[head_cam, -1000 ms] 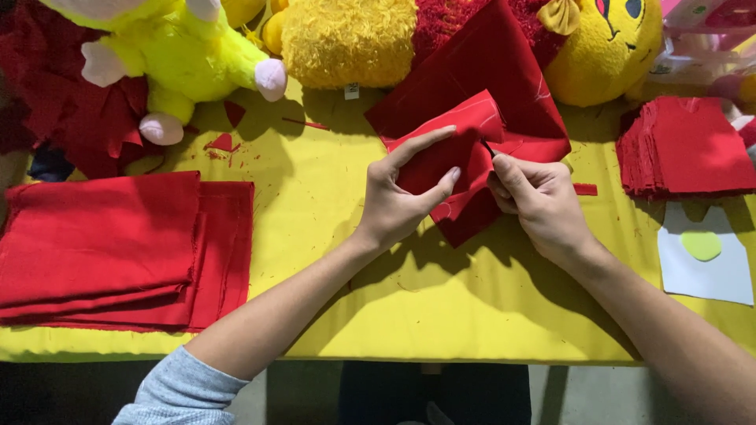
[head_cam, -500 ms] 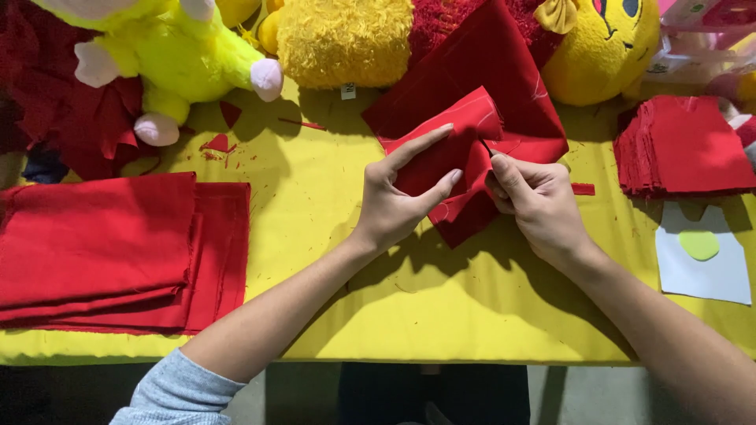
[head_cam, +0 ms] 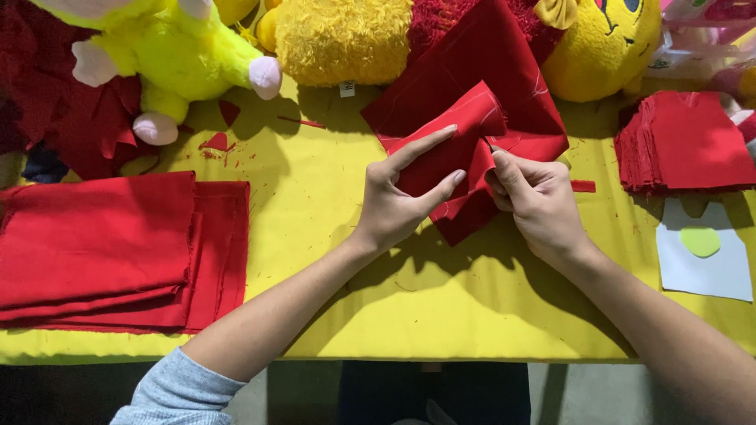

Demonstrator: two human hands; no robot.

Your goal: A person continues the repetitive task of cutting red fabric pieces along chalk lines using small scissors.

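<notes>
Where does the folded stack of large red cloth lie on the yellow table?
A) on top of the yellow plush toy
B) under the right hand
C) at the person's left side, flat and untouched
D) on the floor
C: the folded stack of red cloth lies flat at the left of the yellow table, apart from both the left hand and the right hand.

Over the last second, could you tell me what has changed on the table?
Hardly anything: the left hand and right hand keep gripping the folded red cloth, which shifted slightly. The red fabric stack and plush toys stayed put.
</notes>
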